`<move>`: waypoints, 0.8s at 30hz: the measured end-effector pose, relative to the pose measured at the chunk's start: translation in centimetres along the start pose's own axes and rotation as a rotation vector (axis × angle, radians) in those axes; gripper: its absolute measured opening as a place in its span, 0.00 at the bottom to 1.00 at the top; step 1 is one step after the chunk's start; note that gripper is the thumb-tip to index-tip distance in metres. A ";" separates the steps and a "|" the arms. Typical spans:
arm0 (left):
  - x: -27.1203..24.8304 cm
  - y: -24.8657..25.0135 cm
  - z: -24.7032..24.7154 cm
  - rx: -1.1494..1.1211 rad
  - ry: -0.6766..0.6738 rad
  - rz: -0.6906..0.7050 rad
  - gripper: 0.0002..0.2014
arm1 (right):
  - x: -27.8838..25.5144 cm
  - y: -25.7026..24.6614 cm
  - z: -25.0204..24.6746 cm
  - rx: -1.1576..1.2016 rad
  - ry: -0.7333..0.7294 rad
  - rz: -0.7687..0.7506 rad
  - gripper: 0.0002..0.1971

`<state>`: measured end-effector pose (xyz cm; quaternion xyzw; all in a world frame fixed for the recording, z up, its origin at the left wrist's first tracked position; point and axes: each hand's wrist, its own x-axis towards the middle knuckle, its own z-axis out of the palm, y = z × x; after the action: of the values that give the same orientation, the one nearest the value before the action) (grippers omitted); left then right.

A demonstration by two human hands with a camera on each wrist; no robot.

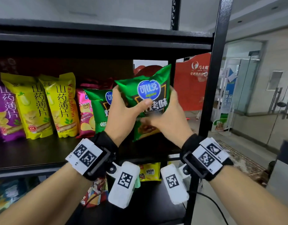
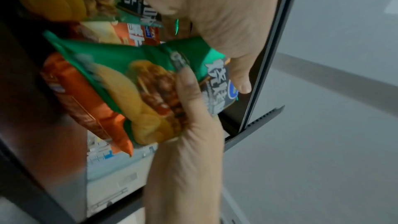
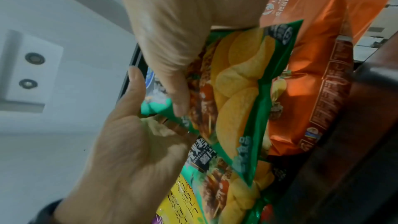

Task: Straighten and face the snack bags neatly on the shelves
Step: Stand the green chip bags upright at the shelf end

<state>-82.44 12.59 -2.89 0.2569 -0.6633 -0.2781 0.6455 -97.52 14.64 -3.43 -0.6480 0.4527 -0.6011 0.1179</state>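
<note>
Held bag: the green chip bag (image 1: 148, 101) is off the shelf, caught between both hands in front of the right end of the row, face toward the person.
Long axis: it runs up and down but leans, top edge tipped to the right of the hands, bottom corner dropping between the wrists.
Left hand: the left hand (image 1: 122, 114) grasps the bag's left side, thumb pressed across the front just under the blue logo.
Right hand: the right hand (image 1: 169, 117) grasps the right edge and lower part, fingers wrapped behind. Both are equally near; neither has the advantage.
Gap to fill: the open spot lies straight beyond the hands, right of the second green bag (image 1: 99, 111) standing on the shelf (image 1: 34, 153). I'd judge the move to be a small roll upright, then a push forward.
Neighbours: left of the hands stand a pink bag (image 1: 85, 114) and yellow bags (image 1: 47, 104).
Wrist views: they show an orange bag (image 3: 312, 91) lying just behind the held one, mostly hidden from the head view.
</note>
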 end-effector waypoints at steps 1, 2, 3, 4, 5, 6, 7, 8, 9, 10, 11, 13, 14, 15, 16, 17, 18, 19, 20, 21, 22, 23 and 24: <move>0.3 0.2 0.1 -0.049 0.034 -0.009 0.31 | 0.0 0.2 0.2 0.061 -0.054 0.009 0.50; 0.4 0.3 0.1 -0.082 0.062 -0.018 0.31 | 0.0 0.3 0.3 0.153 -0.096 0.019 0.44; 0.5 0.3 -0.1 -0.088 0.076 -0.020 0.31 | 0.2 0.2 0.3 0.267 -0.130 0.034 0.38; 0.4 0.2 -0.2 -0.076 0.071 -0.015 0.30 | 0.4 0.1 0.3 0.394 -0.154 0.067 0.33; 0.3 0.1 -0.4 -0.069 0.055 -0.008 0.28 | 0.8 0.0 0.2 0.516 -0.162 0.115 0.31; 0.2 0.1 -0.5 -0.081 0.038 -0.005 0.26 | 1.1 -0.2 0.2 0.597 -0.160 0.161 0.28; 0.0 0.1 -0.5 -0.113 0.030 -0.003 0.24 | 1.5 -0.3 0.2 0.628 -0.153 0.187 0.25; -0.2 0.1 -0.5 -0.149 0.028 0.000 0.21 | 1.7 -0.5 0.3 0.621 -0.142 0.185 0.22; -0.3 0.0 -0.4 -0.184 0.035 0.004 0.17 | 1.8 -0.5 0.5 0.602 -0.126 0.164 0.17; -0.3 0.1 -0.5 -0.209 0.045 0.003 0.14 | 1.9 -0.7 0.8 0.571 -0.098 0.138 0.13; -0.3 0.1 -0.4 -0.236 0.057 -0.012 0.13 | 1.9 -0.8 1.0 0.516 -0.058 0.124 0.12; -0.2 0.1 -0.5 -0.255 0.074 -0.056 0.15 | 1.9 -0.9 1.4 0.364 0.023 0.097 0.18; -0.3 0.1 -0.7 -0.246 0.076 -0.076 0.14 | 1.8 -1.0 1.6 0.290 0.050 0.070 0.22; -0.3 0.1 -0.9 -0.227 0.077 -0.094 0.13 | 1.8 -1.0 1.7 0.220 0.073 0.036 0.25; -0.4 0.2 -1.1 -0.207 0.071 -0.099 0.11 | 1.7 -1.1 1.7 0.151 0.094 -0.006 0.26; -0.6 0.4 -1.3 -0.189 0.060 -0.099 0.11 | 1.6 -1.3 1.7 0.088 0.115 -0.047 0.25; -0.7 0.5 -1.5 -0.183 0.031 -0.107 0.15 | 1.7 -1.7 1.7 0.041 0.132 -0.076 0.25; -0.8 0.4 -1.8 -0.171 -0.019 -0.109 0.23 | 2.0 -1.9 1.5 0.017 0.147 -0.089 0.24; -0.9 0.0 -2.2 -0.136 -0.092 -0.100 0.28 | 2.5 -2.1 1.3 0.008 0.164 -0.089 0.24; -1.2 -0.1 -2.4 -0.095 -0.170 -0.095 0.33 | 3.1 -2.3 1.1 0.009 0.183 -0.077 0.24; -1.5 -0.3 -2.6 -0.075 -0.246 -0.100 0.40 | 3.7 -2.5 0.8 0.019 0.197 -0.045 0.23; -1.7 -0.5 -2.8 -0.065 -0.306 -0.122 0.46 | 4.3 -2.6 0.6 0.045 0.198 0.012 0.22; -2.0 -0.4 -2.9 -0.047 -0.332 -0.139 0.50 | 4.8 -2.8 0.4 0.086 0.179 0.083 0.21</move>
<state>-79.52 13.57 -4.58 0.2376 -0.7347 -0.3763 0.5120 -96.56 12.56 1.63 -0.5666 0.4615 -0.6703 0.1294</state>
